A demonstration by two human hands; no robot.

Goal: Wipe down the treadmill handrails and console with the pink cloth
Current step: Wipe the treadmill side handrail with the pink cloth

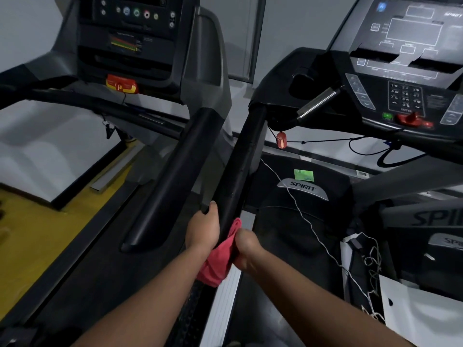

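Two treadmills stand side by side. The right one's black left handrail (pixel 244 156) runs down the middle of the view toward me. My left hand (pixel 204 227) grips the lower end of that rail, thumb on top. My right hand (pixel 246 249) holds the pink cloth (pixel 218 261) bunched around the rail's end, just below my left hand. The right treadmill's console (pixel 406 71) with keypad sits at the upper right. The left treadmill's console (pixel 132 33) is at the upper left, and its right handrail (pixel 175 176) lies just left of my hands.
A red safety key (pixel 281 139) hangs on a cord under the right console. A thin white cord (pixel 305 216) crosses the right treadmill's motor cover. White paper and tangled cords (pixel 370 266) lie at the lower right. Yellow floor (pixel 32 236) shows at the left.
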